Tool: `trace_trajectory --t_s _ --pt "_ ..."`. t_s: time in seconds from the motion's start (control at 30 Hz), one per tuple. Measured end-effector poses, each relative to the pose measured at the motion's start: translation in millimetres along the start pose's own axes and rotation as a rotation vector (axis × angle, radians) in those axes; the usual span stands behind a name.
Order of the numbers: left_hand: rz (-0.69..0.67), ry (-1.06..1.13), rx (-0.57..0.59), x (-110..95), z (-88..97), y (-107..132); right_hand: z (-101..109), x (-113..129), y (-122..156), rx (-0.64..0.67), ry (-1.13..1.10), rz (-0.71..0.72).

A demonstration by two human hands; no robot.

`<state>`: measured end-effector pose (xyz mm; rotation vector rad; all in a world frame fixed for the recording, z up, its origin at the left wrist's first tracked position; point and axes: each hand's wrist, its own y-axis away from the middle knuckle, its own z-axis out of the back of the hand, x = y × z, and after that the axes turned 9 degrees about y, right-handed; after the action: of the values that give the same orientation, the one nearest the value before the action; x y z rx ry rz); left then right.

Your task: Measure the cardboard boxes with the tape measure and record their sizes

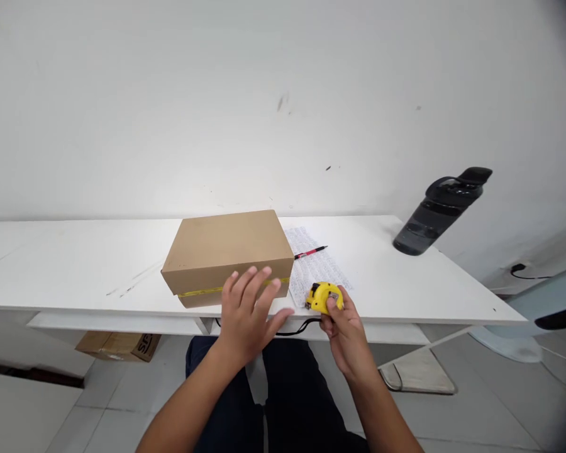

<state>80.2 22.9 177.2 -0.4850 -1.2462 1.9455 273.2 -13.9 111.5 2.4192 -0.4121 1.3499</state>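
Observation:
My right hand [345, 330] is closed around a yellow tape measure [319, 297], thumb on its side, just over the desk's front edge. No blade shows pulled out of it. My left hand [249, 308] is open, fingers spread, in front of a brown cardboard box [229, 242]. Whether its fingertips touch the box's front I cannot tell. A yellow strip [202, 292] runs along the box's front below the lid. Beside the box lies a sheet of paper with writing [314, 270], partly behind the tape measure, and a red and black pen [311, 252] rests on it.
On the right of the white desk [89, 264] stands a dark water bottle [436, 214]. A black cable [302, 328] hangs under the front edge, above a lower shelf [122, 323]. Another cardboard box [120, 345] sits below on the left. A white wall rises behind.

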Motion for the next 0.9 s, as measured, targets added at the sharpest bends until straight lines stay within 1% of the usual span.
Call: trace_trajectory --t_s 0.07,0.13,0.23,0.3,0.37,0.47,0.53,0.57,0.6,0.63,0.67,0.7,0.73,0.77,0.8,0.83,0.9 --pt "0.141 -0.06 0.06 -1.3 -18.7 -25.2 0.3 -3.2 -4.6 -0.057 -0.05 -0.031" --pt "0.283 -0.097 0.132 -2.9 -36.6 -47.3 -0.2 -7.3 -4.4 -0.068 -0.08 -0.06" --pt "0.445 -0.08 0.245 -2.6 -54.5 -66.4 -0.2 -10.6 -1.6 -0.089 -0.091 -0.067" --pt "0.495 -0.056 0.281 -1.9 -58.9 -69.3 0.7 -10.4 -1.3 -0.088 -0.079 -0.062" --pt "0.503 -0.051 0.279 -2.4 -58.6 -67.2 1.5 -9.4 -2.3 -0.091 -0.059 -0.055" --pt "0.434 -0.037 0.265 -1.1 -50.1 -59.1 2.2 -9.5 -3.6 -0.1 -0.026 -0.042" --pt "0.362 -0.021 0.243 9.0 -37.1 -47.5 4.0 -10.8 -2.5 -0.086 -0.002 -0.03" --pt "0.344 -0.026 0.203 18.5 -27.8 -38.1 5.8 -11.3 -1.5 -0.077 0.008 -0.027" --pt "0.355 -0.04 0.136 31.0 -16.8 -25.8 8.1 -11.4 -0.4 -0.067 0.016 -0.029" --pt "0.398 -0.059 0.044 45.9 -4.6 -10.4 10.7 -11.1 0.6 -0.052 0.019 -0.037" --pt "0.474 -0.076 -0.075 62.3 8.1 7.5 13.1 -10.3 1.2 -0.03 0.021 -0.052" --pt "0.588 -0.058 -0.189 79.1 20.3 27.1 15.1 -9.1 1.4 0.005 0.026 -0.077" --pt "0.713 0.01 -0.276 95.0 30.9 47.2 16.1 -7.7 1.1 0.059 0.038 -0.114" --pt "0.843 0.127 -0.312 108.8 39.3 66.9 15.7 -6.2 0.1 0.133 0.06 -0.161" --pt "0.935 0.25 -0.323 119.2 44.7 85.3 13.8 -4.8 -1.3 0.218 0.091 -0.213" --pt "0.993 0.339 -0.312 125.7 47.2 101.6 10.4 -3.9 -3.0 0.308 0.126 -0.263" --pt "1.041 0.431 -0.264 126.4 45.2 126.8 0.1 -3.4 -6.7 0.467 0.193 -0.329"
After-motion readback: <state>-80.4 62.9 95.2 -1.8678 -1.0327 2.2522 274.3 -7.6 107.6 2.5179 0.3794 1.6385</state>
